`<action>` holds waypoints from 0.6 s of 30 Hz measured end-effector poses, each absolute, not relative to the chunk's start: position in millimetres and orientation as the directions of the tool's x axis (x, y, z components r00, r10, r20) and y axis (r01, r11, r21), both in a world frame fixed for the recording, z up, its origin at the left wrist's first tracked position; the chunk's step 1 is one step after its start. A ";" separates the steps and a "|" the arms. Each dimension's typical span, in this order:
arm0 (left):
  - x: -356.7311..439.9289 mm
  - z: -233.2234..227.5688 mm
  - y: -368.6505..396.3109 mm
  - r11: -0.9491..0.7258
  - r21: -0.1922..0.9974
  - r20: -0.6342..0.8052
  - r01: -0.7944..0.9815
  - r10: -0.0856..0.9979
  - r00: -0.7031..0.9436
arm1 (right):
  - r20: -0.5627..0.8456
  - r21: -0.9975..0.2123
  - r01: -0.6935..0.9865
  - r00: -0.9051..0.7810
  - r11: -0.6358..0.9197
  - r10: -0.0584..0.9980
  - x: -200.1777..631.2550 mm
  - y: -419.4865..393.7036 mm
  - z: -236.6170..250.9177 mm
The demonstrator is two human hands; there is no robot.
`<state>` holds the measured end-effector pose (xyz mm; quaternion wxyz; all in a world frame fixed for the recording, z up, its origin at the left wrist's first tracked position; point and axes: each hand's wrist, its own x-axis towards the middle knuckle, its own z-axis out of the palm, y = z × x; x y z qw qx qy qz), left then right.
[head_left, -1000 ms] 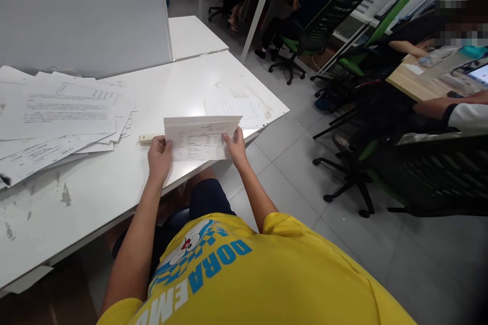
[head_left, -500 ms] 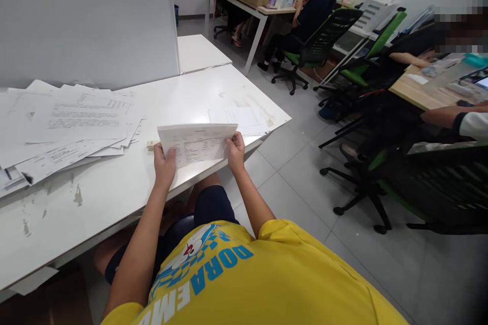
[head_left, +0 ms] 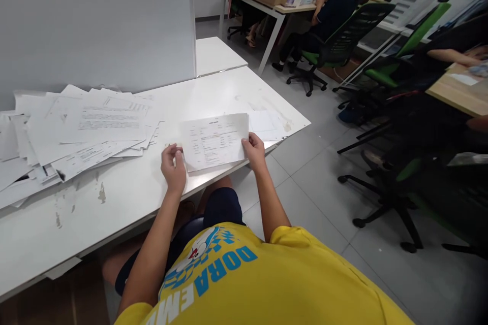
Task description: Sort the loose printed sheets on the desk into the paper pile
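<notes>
The sheet [head_left: 215, 142] lies to the right of the pile [head_left: 109, 124], over the near edge of the table [head_left: 125, 195], its printed face up towards the wearer. Its long axis runs sideways, away from the pile, from one hand to the other, the end farther from the pile angled slightly away from the wearer. Whether its lower edge touches the table I cannot tell.

The right hand [head_left: 254, 151], at the end farther from the pile, has its grip closed in a pinch on that edge, thumb over the print and fingers behind; from this grip, the sheet stretches back towards the pile.

The left hand [head_left: 174, 166] is between the pile and the sheet, nearer to the pile than the right hand is. Its fingers are loosely curled just beside the sheet's near-pile edge, thumb raised; whether this grip pinches the paper I cannot tell. From it, the sheet extends away from the pile.

Past the sheet from the pile lies a loose paper [head_left: 264, 126], flat.
</notes>
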<state>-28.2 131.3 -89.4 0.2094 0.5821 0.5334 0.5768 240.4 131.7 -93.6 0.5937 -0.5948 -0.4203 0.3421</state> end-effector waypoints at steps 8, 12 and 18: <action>-80.9 -83.1 150.2 -0.575 0.337 0.337 0.746 0.813 0.475 | -0.210 -0.930 0.212 0.366 -0.300 0.907 257.6 114.0 -91.7; -75.1 -87.7 150.3 -0.544 0.310 0.282 0.780 0.836 0.471 | -0.198 -0.904 0.276 0.405 -0.326 0.892 254.8 105.4 -90.6; -75.9 -88.9 150.5 -0.536 0.318 0.289 0.782 0.841 0.458 | -0.209 -0.915 0.249 0.381 -0.318 0.901 259.7 91.9 -91.4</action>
